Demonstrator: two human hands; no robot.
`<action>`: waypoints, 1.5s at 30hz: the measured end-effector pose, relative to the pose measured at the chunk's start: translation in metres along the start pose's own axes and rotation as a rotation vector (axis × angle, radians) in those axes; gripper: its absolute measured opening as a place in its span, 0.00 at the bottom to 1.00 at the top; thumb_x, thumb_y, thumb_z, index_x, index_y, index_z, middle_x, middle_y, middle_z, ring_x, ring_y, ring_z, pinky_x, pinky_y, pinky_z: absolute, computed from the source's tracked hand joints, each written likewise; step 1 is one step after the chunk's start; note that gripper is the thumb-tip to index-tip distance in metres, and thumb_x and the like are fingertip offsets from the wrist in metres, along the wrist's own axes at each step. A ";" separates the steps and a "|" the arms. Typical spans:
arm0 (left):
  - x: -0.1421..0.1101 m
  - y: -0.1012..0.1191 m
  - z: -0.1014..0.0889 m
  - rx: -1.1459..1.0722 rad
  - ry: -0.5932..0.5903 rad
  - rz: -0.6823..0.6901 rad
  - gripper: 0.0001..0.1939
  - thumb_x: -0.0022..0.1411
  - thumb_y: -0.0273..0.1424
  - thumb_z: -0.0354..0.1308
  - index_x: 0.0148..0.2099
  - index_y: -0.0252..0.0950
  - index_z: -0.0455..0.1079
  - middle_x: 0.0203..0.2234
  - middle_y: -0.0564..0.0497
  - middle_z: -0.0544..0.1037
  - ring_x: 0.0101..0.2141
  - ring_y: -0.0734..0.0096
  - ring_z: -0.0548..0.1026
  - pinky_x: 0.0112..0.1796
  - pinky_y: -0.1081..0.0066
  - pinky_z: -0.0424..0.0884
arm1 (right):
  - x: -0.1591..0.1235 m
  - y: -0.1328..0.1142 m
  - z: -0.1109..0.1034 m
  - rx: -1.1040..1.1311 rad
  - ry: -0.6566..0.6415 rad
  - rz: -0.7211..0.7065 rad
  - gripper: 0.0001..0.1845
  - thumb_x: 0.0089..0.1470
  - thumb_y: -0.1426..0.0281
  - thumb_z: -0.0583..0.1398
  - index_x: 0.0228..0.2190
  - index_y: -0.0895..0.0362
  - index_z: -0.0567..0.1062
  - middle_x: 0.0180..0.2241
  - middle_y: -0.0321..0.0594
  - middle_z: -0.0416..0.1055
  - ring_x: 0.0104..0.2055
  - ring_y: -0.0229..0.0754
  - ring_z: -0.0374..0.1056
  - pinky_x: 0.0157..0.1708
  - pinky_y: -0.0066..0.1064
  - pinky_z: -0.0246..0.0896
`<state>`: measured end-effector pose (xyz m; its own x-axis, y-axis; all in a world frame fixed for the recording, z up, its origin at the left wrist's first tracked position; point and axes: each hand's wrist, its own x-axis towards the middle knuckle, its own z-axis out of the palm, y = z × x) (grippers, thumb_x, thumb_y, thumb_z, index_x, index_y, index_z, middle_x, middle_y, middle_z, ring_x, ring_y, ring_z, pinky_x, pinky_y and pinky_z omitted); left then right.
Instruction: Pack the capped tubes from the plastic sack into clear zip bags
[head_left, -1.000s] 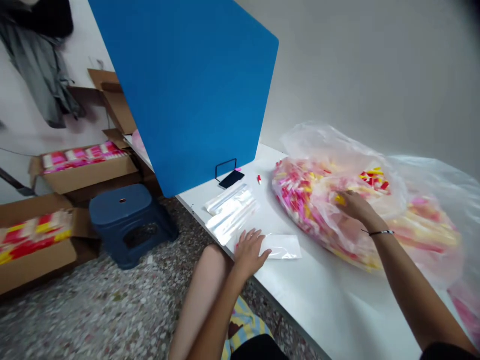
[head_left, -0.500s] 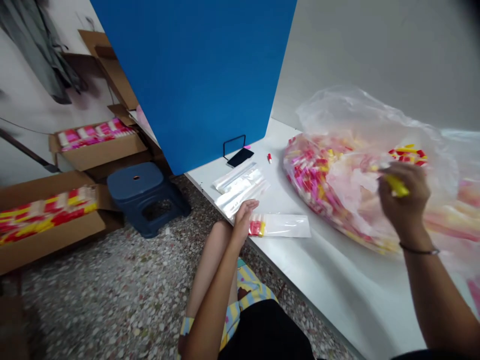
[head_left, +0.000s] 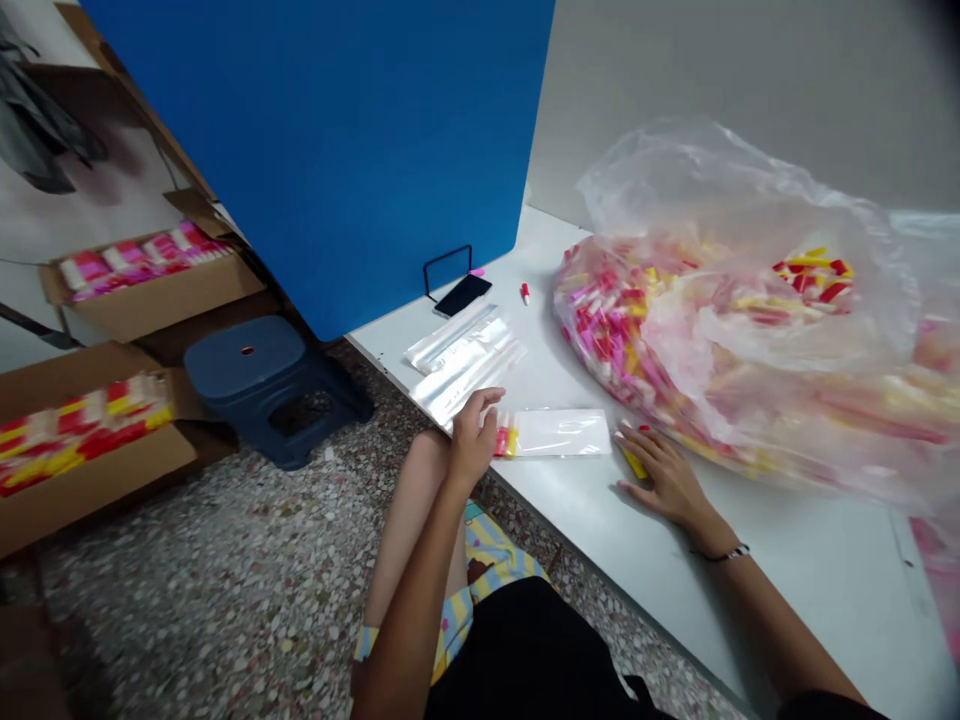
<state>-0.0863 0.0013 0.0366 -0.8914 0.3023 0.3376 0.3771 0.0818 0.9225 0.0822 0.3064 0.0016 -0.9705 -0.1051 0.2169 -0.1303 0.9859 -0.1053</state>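
Note:
A clear plastic sleeve (head_left: 566, 432) lies at the table's front edge, with white pieces and red and yellow marker-like sticks (head_left: 505, 441) at its left end. My left hand (head_left: 472, 438) rests at that end, fingers curved and apart from the thumb; whether it pinches the film is hidden. Just right of the sleeve, my right hand (head_left: 664, 478) lies palm down on the table with fingers outstretched. Yellow sticks (head_left: 634, 462) show beneath its fingers, beside the thumb, and a bit of red shows past the knuckles.
A large translucent bag (head_left: 750, 350) of red, pink and yellow sticks covers the table's right side. Flat empty sleeves (head_left: 469, 355), a phone (head_left: 463, 296) and one red-and-white stick (head_left: 525, 293) lie near the blue panel (head_left: 337, 150). Left are a stool (head_left: 247, 355) and filled cartons (head_left: 97, 480).
My right hand has come left and down from above the big bag to the tabletop beside the sleeve, bringing yellow sticks. My left hand stays at the sleeve, its fingers more curved. The view has shifted slightly.

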 end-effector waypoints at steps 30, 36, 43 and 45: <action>-0.002 0.005 0.099 0.762 -0.605 0.300 0.48 0.50 0.47 0.64 0.66 0.36 0.50 0.53 0.40 0.68 0.53 0.50 0.63 0.58 0.43 0.48 | 0.064 -0.014 -0.044 0.671 -0.157 0.604 0.12 0.42 0.63 0.61 0.29 0.57 0.72 0.22 0.39 0.72 0.24 0.42 0.68 0.23 0.31 0.61; -0.004 0.007 0.095 0.725 -0.621 0.297 0.46 0.50 0.47 0.64 0.66 0.38 0.51 0.53 0.42 0.68 0.54 0.51 0.62 0.59 0.44 0.47 | 0.063 -0.022 -0.025 0.673 -0.001 0.551 0.15 0.44 0.58 0.61 0.30 0.57 0.73 0.27 0.42 0.74 0.30 0.45 0.70 0.30 0.35 0.65; -0.007 0.009 0.090 0.717 -0.633 0.295 0.44 0.49 0.47 0.64 0.64 0.38 0.54 0.53 0.42 0.68 0.54 0.51 0.63 0.58 0.45 0.49 | 0.067 -0.044 -0.014 0.507 0.084 0.514 0.08 0.47 0.64 0.60 0.29 0.55 0.72 0.26 0.41 0.75 0.29 0.44 0.71 0.31 0.34 0.65; -0.009 0.009 0.087 0.720 -0.626 0.292 0.44 0.49 0.46 0.64 0.64 0.37 0.54 0.53 0.42 0.68 0.54 0.51 0.63 0.58 0.45 0.49 | 0.068 -0.048 -0.015 0.461 0.060 0.511 0.06 0.47 0.66 0.60 0.28 0.55 0.73 0.26 0.40 0.75 0.29 0.43 0.71 0.32 0.33 0.64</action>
<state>-0.0527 0.0823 0.0253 -0.5248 0.8314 0.1826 0.8075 0.4183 0.4160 0.0258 0.2540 0.0359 -0.9218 0.3789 0.0825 0.2549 0.7524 -0.6074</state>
